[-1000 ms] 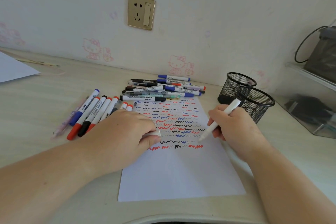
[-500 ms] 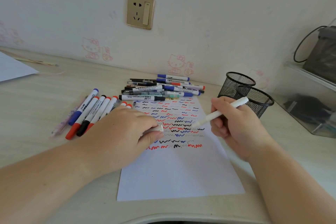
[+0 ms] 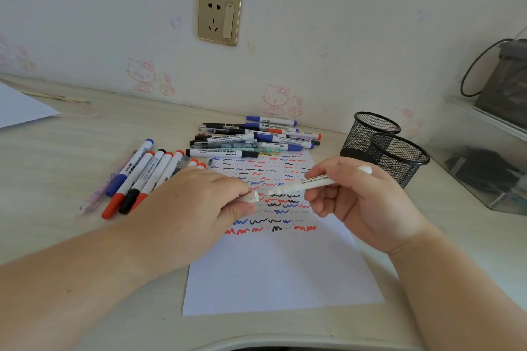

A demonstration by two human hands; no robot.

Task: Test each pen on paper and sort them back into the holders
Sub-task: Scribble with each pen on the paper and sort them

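A white pen [image 3: 313, 183] lies nearly level in the air just above the paper [image 3: 281, 273], its bare tip pointing left at a small white cap [image 3: 253, 196]; whether tip and cap touch I cannot tell. The right hand [image 3: 362, 202] pinches the pen's barrel between thumb and curled fingers, palm turned toward the viewer. The left hand [image 3: 194, 208] hangs over the paper's left edge and pinches the cap between thumb and forefinger. The paper itself lies flat on the worktop [image 3: 57, 179], its upper half covered in rows of red, blue and black squiggles. Across the paper's far edge sits a loose heap of pens [image 3: 251, 138], mostly white-bodied markers with blue, black or red caps. Left of the paper, a row of markers [image 3: 142, 174] lies side by side at a slant, with a pale pink pen [image 3: 105, 185] at its outer edge. Just right of the paper's far corner stand two black mesh holders [image 3: 396, 157], one touching the other. Beyond the heap, on the wall, is a gold socket plate [image 3: 219, 17].
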